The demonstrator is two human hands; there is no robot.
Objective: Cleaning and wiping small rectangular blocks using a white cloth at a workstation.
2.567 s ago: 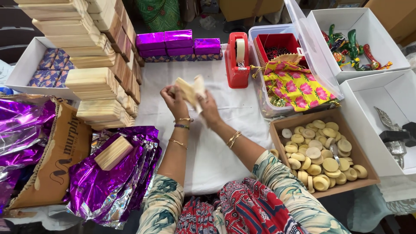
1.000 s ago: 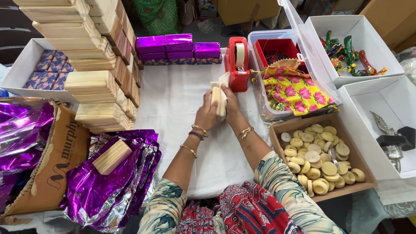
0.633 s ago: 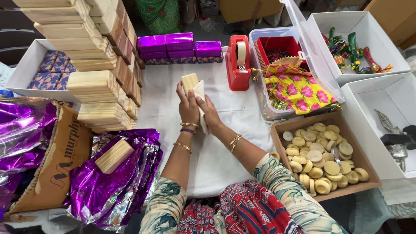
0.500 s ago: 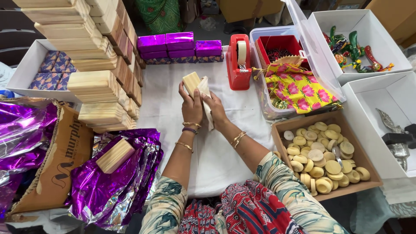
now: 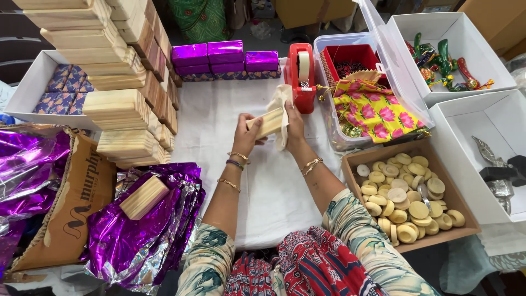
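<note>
Both hands met over the middle of the bench (image 5: 263,181), which was covered in white. The left hand (image 5: 247,135) gripped one end of a pale wooden block (image 5: 267,123), fingers closed round it. The right hand (image 5: 294,125) was closed on the other end together with a cream cloth (image 5: 280,98) that draped over the block's far side. The block was tilted, lifted clear of the bench, just in front of the red tape dispenser (image 5: 302,77).

Open white surface lay only below the wrists, a strip running toward the person's lap. To the left it ended at a tall stack of wooden blocks (image 5: 123,82) and at crumpled purple foil (image 5: 142,225) carrying one loose block (image 5: 143,198). To the right it ended at a cardboard box of round pale discs (image 5: 408,200), too many to count. At the far edge sat a row of three purple wrapped boxes (image 5: 224,57). Three white boxes (image 5: 449,49) stood farther out, two to the right and one at far left.
</note>
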